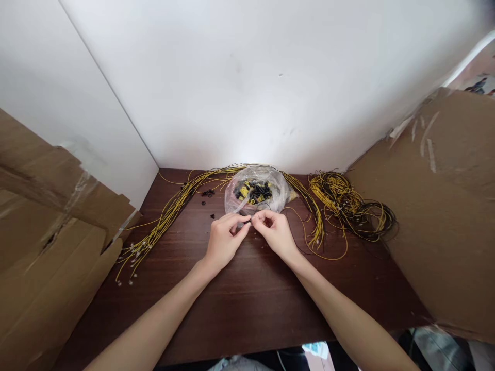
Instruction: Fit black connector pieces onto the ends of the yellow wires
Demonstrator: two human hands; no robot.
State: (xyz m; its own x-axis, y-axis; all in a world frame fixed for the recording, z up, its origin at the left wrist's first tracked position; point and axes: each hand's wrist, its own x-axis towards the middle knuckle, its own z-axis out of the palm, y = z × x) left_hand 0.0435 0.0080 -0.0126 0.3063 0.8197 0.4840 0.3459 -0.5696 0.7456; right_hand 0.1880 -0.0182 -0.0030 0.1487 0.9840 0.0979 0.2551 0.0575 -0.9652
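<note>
My left hand pinches a small black piece between thumb and fingertips, over the middle of the table. Right beside it, my right hand is closed in a pinch at the other end of that piece. What sits between its fingertips is too small to make out; a thin dark wire curves near them. Just behind both hands is a clear plastic bag, open at the top, with black and yellow small parts inside. Several loose black bits lie on the wood left of the bag.
A long bundle of yellow and black wires arcs behind the bag, with pale tips at the left. A tangled wire coil lies at right. Cardboard panels flank the brown table; a white wall stands behind.
</note>
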